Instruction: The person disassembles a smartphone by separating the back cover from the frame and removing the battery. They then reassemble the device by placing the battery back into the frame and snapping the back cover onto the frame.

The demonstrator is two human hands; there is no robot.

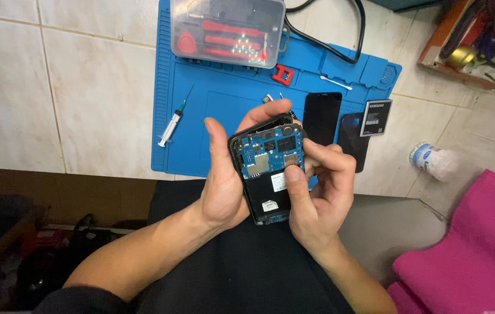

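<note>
Blue circuit board faces up in the opened phone (267, 174), held lengthwise away from the body, gripped at its left edge by the left hand (224, 180), while the right hand (317, 197) presses its thumb at the middle.

one opened phone (267, 174), two hands (224, 186) (317, 197), one syringe (173, 125), one battery (376, 117), one blue mat (212, 93), one tool case (228, 29)

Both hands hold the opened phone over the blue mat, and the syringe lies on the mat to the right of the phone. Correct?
Not quite. The head view shows the syringe lying left of the opened phone, not right. The rest holds: left hand and right hand hold it over the blue mat.
</note>
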